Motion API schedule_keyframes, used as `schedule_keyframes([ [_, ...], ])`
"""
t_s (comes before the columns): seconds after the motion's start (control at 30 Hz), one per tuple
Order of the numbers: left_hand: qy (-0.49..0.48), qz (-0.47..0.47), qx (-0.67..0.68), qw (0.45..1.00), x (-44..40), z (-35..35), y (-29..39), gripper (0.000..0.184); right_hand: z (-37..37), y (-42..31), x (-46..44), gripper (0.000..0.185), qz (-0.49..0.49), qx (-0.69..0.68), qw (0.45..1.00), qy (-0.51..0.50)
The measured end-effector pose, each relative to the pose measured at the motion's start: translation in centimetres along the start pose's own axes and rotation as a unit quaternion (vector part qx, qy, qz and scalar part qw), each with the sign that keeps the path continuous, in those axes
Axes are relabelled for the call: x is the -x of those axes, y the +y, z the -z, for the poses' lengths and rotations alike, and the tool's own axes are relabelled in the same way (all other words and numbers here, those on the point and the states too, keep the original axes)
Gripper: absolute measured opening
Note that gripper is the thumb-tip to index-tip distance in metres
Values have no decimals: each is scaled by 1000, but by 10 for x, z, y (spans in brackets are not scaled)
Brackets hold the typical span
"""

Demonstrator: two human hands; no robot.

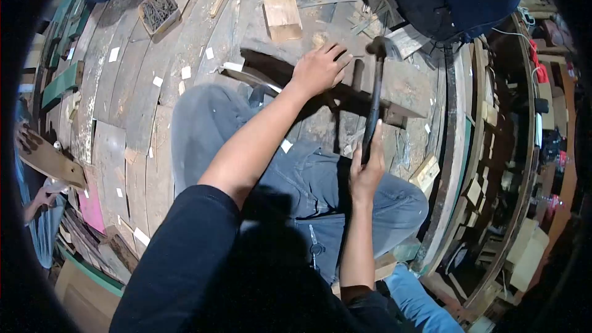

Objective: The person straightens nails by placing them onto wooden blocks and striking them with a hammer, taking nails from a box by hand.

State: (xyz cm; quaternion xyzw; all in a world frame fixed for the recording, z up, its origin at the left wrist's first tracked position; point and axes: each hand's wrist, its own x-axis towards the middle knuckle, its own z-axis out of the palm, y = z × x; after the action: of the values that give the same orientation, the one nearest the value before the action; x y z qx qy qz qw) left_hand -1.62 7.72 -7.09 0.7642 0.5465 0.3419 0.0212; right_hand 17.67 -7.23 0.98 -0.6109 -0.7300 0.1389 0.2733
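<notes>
My right hand [367, 172] is closed around the lower end of a dark-handled hammer [375, 95]. The hammer stands nearly upright in the view, its head at the top, over a thick wooden block [401, 83] lying in front of my crossed legs. Farther left, my left hand [320, 69] lies palm down on the block's near upper edge, fingers slightly bent and a little apart. No object shows in it, though its underside is hidden. The block's near side is in deep shadow.
Beyond the block are a small square wooden piece [282, 17] and a box of nails [159, 11]. Wood scraps and white paper bits dot the plank floor [132, 74]. Other people sit at the upper right and left edges. A slatted wooden structure [487, 148] runs along the right.
</notes>
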Motion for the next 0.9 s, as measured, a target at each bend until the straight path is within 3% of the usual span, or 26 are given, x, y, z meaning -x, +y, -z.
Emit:
schedule_keyframes([
  [0.17, 1, -17, -28, 999, 0, -3, -1, 41, -2, 2, 0, 67, 17, 0, 1000, 1],
  [0.2, 7, -19, -27, 999, 0, -4, -1, 41, -3, 6, -1, 66, -9, -14, 999, -43],
  [0.27, 20, -23, -26, 999, 0, -7, -3, 41, -7, 14, 2, 65, 30, 0, 1000, 6],
  [0.5, -5, -19, -25, 999, -1, 0, 0, 40, 0, 8, 0, 59, -51, -34, 998, -24],
  [0.6, -4, -17, -33, 999, 0, -1, 0, 40, -12, 17, -4, 63, 28, 6, 999, 22],
  [0.9, -7, -41, -44, 998, -1, -7, -5, 39, -12, 16, -11, 68, -20, -25, 999, 30],
])
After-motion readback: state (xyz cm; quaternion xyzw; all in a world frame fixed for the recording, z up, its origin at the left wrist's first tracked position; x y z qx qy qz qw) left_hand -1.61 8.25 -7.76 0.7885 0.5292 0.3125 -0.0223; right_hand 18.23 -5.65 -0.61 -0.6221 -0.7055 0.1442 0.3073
